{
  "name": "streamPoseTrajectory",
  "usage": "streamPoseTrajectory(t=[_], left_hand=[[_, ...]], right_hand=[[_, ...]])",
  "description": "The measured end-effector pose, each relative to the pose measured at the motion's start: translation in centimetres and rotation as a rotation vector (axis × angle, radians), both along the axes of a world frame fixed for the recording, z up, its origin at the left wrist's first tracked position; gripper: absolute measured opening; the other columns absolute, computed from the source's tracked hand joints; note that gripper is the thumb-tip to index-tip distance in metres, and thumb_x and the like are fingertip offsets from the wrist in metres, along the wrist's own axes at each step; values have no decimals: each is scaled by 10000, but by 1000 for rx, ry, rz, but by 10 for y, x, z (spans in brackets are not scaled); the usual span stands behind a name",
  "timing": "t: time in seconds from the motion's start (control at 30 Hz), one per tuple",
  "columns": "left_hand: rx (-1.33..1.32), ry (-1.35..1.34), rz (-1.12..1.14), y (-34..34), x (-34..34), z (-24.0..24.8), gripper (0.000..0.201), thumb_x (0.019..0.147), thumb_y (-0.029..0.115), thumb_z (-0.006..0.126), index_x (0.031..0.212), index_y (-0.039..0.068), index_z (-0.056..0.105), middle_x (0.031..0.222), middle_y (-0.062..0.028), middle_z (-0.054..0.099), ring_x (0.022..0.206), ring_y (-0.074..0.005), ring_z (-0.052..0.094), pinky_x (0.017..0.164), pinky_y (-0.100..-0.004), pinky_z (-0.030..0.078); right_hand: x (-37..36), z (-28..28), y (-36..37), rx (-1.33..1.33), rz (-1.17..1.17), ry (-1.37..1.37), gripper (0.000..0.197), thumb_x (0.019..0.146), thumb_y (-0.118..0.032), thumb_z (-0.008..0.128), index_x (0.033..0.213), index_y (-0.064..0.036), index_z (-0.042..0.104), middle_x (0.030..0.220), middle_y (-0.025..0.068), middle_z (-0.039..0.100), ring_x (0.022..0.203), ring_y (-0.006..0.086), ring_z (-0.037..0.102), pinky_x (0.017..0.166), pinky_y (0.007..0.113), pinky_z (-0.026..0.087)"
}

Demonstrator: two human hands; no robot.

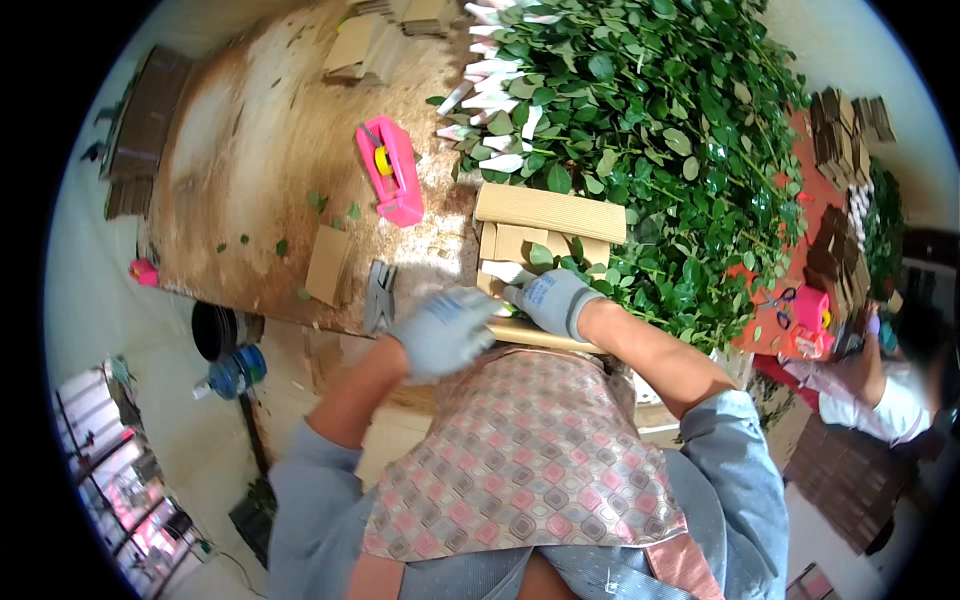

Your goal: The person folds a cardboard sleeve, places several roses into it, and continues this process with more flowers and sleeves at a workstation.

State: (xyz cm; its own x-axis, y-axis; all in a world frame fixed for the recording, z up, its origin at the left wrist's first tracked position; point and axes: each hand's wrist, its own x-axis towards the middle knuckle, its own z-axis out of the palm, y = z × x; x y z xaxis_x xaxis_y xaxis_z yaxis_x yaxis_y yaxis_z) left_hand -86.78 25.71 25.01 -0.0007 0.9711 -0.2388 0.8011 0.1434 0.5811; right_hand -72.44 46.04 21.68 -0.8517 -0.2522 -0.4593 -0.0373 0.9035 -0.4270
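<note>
At the table's front edge my left hand [445, 330], in a grey glove, is smeared by motion and its fingers cannot be made out. Just to its right, my gloved right hand [553, 300] presses down with curled fingers between the flaps of a tan corrugated cardboard sheet [550, 210]. What those fingers hold is hidden under them. Next to them lies a white-wrapped tip [507, 271], with green leaves on the cardboard. A grey metal tool like a stapler [380, 296] lies beside my left hand.
A large heap of leafy stems [650, 130] with white-wrapped ends covers the table's right side. A pink tape dispenser [392, 172], a cardboard piece [328, 265] and a cardboard stack [360, 45] lie left. At far right, another person [880, 400] works near scissors [778, 305].
</note>
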Motion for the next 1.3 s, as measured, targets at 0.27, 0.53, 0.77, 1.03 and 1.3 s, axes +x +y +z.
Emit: streamPoseTrajectory(t=[0.27, 0.53, 0.77, 1.03, 1.3], left_hand=[[-113, -107, 44, 16, 34, -16, 510, 885, 173, 636, 1380, 74, 565, 1384, -214, 579, 1228, -387, 563, 1064, -454, 433], [-186, -222, -44, 30, 17, 1, 479, 877, 171, 655, 1341, 66, 602, 1354, -215, 610, 1225, -377, 593, 1044, -433, 474], [-22, -127, 242, 42, -20, -15, 247, 874, 212, 684, 1058, 49, 700, 972, -151, 678, 874, -332, 672, 780, -428, 528], [-20, 259, -76, 47, -21, -37, 170, 837, 194, 670, 989, 119, 688, 919, -111, 650, 924, -313, 639, 833, -451, 487], [-351, 395, 152, 11, -73, -19, 329, 879, 224, 654, 1185, 107, 676, 1041, -136, 681, 1019, -329, 637, 876, -481, 489]], right_hand=[[12, 11, -4, 44, -275, 267, 300, 975, -183, 504, 1257, -137, 593, 1067, 128, 662, 905, 289, 706, 745, 404, 561], [2, -8, -11, 183, -233, 210, 167, 934, -139, 551, 1071, -65, 610, 961, 138, 710, 809, 290, 727, 701, 389, 569], [3, -9, -9, 119, -282, 206, 172, 944, -117, 533, 1089, -65, 610, 962, 148, 724, 900, 310, 723, 757, 409, 576], [2, -8, -10, 110, -334, 150, 174, 946, -98, 523, 1108, -65, 577, 948, 155, 726, 887, 326, 724, 747, 423, 583], [1, -10, -9, 97, -291, 96, 174, 976, -131, 493, 1113, -70, 582, 938, 159, 734, 872, 324, 729, 701, 437, 585]])
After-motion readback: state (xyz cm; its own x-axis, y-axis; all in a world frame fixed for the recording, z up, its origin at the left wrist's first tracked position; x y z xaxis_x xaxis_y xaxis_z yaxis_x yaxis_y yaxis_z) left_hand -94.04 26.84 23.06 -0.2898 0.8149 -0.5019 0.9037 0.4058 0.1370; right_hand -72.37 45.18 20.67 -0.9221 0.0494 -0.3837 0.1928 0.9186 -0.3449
